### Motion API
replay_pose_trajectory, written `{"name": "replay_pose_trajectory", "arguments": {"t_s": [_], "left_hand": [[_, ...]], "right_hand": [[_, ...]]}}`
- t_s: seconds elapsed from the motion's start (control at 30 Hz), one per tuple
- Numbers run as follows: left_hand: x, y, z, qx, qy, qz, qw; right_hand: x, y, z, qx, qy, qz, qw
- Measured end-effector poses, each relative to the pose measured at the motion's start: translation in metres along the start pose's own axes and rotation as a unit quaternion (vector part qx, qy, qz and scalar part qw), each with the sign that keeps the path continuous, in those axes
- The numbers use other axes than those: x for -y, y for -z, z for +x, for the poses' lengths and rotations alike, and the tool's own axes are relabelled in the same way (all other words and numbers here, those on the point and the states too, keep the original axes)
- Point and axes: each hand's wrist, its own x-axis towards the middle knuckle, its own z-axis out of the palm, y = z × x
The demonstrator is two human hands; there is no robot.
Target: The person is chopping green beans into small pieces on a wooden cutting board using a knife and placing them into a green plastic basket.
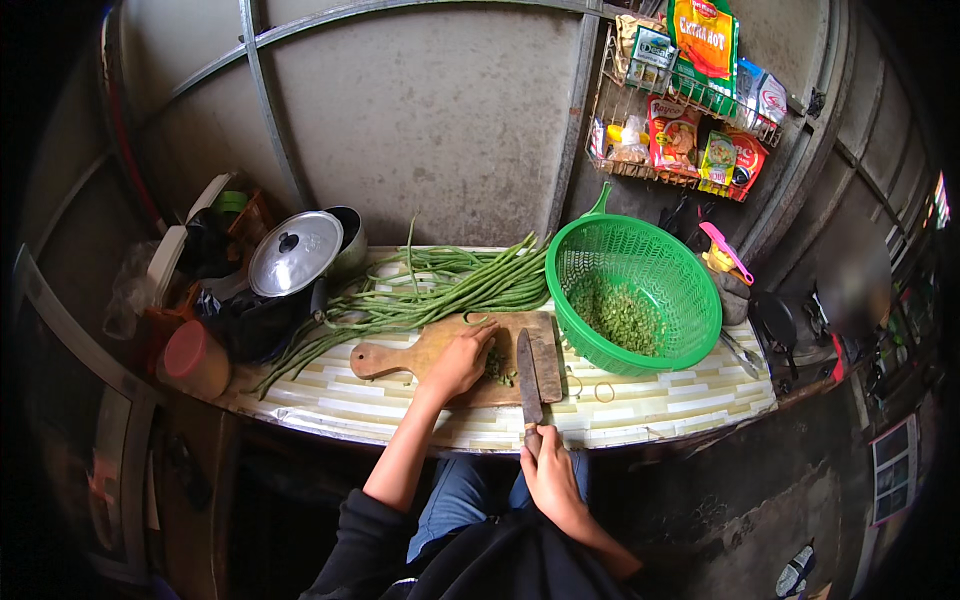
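My right hand (553,480) grips the handle of a kitchen knife (529,375), its blade pointing away from me over the right part of a wooden cutting board (435,352). My left hand (459,364) rests palm down on the middle of the board; whatever lies under its fingers is hidden. Chopped green bean pieces (504,375) lie between that hand and the blade. A curled bean end (474,320) shows just beyond the fingertips. Long beans (450,296) are heaped behind the board. On the right, a green plastic colander (559,300) holds many chopped bean pieces (619,319).
Rubber bands (604,391) and metal cutlery (739,352) lie right of the board. A lidded pot (296,251) and a pink-lidded container (195,360) stand left. A wire rack (682,176) with food packets hangs above. The table's front edge (480,450) is close to my legs.
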Motion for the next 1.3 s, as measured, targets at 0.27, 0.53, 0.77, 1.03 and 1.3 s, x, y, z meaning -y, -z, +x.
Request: {"name": "replay_pose_trajectory", "arguments": {"t_s": [0.27,0.53,0.77,1.03,1.3], "left_hand": [[-0.034,0.019,-0.009,0.032,0.130,-0.046,0.990],[-0.012,0.021,-0.019,0.076,0.070,-0.044,0.994],[-0.007,0.010,-0.017,0.007,0.084,-0.081,0.993],[-0.006,0.011,-0.011,0.008,0.138,-0.130,0.982],[0.009,-0.007,-0.012,-0.064,0.190,-0.280,0.939]], "right_hand": [[0.002,-0.018,0.017,0.011,0.014,-0.015,1.000],[0.015,-0.023,0.031,0.000,0.047,-0.030,0.998],[0.015,-0.025,0.036,0.022,0.033,-0.025,0.999],[0.010,-0.025,0.037,0.035,0.042,-0.032,0.998],[0.002,-0.025,0.036,0.019,0.067,0.042,0.997]]}}
